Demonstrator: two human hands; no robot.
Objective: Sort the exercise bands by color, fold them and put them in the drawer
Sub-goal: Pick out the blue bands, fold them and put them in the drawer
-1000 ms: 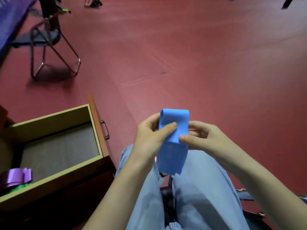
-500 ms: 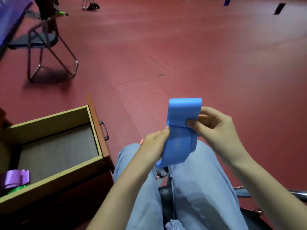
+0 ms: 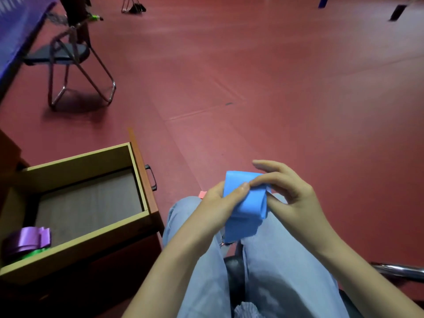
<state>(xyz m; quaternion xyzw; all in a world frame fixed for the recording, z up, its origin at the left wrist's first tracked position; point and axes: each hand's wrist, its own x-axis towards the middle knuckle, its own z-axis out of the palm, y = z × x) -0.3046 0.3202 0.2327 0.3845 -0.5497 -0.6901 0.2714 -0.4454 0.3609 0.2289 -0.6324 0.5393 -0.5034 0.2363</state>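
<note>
Red flooring (image 3: 252,76) surrounds our seat, and the open drawer (image 3: 75,245) stands at our left. Above our lap, left hand (image 3: 218,205) and right hand (image 3: 291,193) pinch the part-folded blue band (image 3: 250,210). In the drawer's near-left corner, a purple band (image 3: 27,239) lies over a green band (image 3: 34,253), both stowed. We judge the blue band's folding unfinished and its stowing not yet done.

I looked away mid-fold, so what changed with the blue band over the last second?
The blue band was folded over again into a shorter, thicker bundle, down by the lap. The left hand pinches its front; the right hand curls round its right side. The drawer stays open, purple band and green band in its near corner.
</note>
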